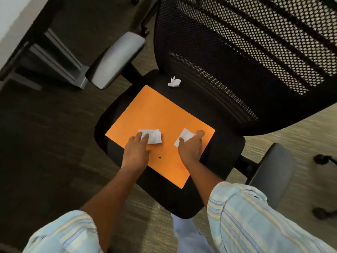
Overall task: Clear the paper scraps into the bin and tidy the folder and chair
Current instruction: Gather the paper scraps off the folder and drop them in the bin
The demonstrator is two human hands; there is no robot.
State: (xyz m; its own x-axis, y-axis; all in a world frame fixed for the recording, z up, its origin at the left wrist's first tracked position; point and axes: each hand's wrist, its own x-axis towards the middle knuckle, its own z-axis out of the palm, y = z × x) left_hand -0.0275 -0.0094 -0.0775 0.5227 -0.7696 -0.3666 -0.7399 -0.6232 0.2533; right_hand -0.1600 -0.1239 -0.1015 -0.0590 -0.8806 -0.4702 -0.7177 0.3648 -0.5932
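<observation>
An orange folder (160, 121) lies flat on the black seat (224, 152) of an office chair. Two white paper scraps rest on the folder. My left hand (136, 150) lies with its fingers on the left scrap (154, 136). My right hand (190, 148) has its fingers curled around the right scrap (184, 136), thumb at its far edge. A third, crumpled scrap (174, 82) sits on the seat beyond the folder, close to the mesh backrest (246, 52). No bin is in view.
The chair's grey armrests stand at the upper left (114, 59) and lower right (273, 172). A desk leg and frame (60, 57) are at the far left. Chair castors (322, 159) sit on the carpet at the right.
</observation>
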